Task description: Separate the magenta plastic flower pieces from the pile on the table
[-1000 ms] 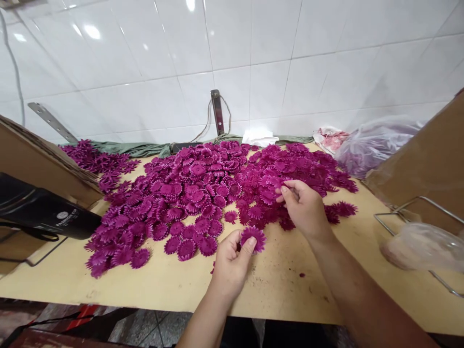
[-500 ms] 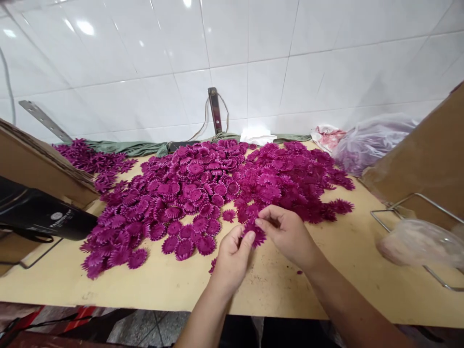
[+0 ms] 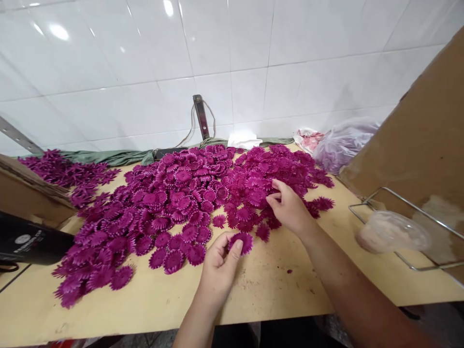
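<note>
My left hand [image 3: 219, 266] pinches a magenta fabric flower [image 3: 242, 241] between thumb and fingers, just above the wooden table [image 3: 275, 285]. My right hand [image 3: 288, 205] reaches into the right heap of loose magenta petal pieces [image 3: 268, 176], its fingers curled on the pile; whether it holds a piece I cannot make out. A larger heap of finished ruffled flowers [image 3: 163, 208] spreads to the left of both hands.
A smaller magenta pile [image 3: 65, 171] lies far left behind a cardboard box [image 3: 25, 198] and a black device [image 3: 29, 241]. At right stand a cardboard panel [image 3: 424, 130], a wire frame [image 3: 398, 227] with a plastic bag [image 3: 393, 232], and a bag [image 3: 344, 142] by the tiled wall.
My right hand left the flower in my left hand and moved back up into the right heap. The view shifted to the right.
</note>
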Tool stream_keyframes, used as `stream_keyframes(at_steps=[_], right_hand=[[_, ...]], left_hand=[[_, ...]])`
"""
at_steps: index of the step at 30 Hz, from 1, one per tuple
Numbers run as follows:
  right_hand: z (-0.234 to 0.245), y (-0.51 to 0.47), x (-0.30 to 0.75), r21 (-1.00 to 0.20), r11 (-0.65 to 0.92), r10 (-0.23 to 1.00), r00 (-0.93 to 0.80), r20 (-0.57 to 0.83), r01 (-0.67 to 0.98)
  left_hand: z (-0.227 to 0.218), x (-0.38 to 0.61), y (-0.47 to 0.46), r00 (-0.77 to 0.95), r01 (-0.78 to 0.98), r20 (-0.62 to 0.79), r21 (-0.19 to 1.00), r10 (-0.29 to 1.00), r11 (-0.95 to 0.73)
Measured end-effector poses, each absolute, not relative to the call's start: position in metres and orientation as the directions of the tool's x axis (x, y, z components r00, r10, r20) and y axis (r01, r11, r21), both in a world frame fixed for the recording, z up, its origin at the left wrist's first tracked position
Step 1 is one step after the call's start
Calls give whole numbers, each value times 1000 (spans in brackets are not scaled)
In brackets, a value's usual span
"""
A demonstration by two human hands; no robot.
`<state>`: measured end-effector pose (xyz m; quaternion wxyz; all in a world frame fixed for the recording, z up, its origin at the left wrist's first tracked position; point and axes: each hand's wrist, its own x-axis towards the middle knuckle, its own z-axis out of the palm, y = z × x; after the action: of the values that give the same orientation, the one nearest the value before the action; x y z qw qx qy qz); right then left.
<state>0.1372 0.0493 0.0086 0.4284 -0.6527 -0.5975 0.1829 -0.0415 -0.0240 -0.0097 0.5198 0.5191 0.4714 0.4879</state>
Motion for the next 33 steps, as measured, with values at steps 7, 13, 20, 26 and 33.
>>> stream_keyframes(at_steps=[7, 13, 20, 26, 33], right_hand=[[-6, 9, 142, -410, 51, 951, 81, 298, 911], [-15, 45, 142, -248, -176, 984, 177, -21, 953], [-8, 99, 143, -211, -194, 981, 196, -9, 958], [0, 135, 143, -236, -219, 975, 219, -25, 947], [33, 123, 158, -267, -149, 987, 126, -104, 952]], left_hand=[[-10, -40, -16, 39, 3, -12, 1000, 999, 12], [-18, -42, -14, 51, 44, -38, 998, 998, 36], [-24, -52, -12, -23, 47, -68, 996, 997, 69], [-29, -58, -14, 50, 108, -68, 992, 996, 62], [-27, -56, -8, 10, 128, -2, 992, 1000, 1]])
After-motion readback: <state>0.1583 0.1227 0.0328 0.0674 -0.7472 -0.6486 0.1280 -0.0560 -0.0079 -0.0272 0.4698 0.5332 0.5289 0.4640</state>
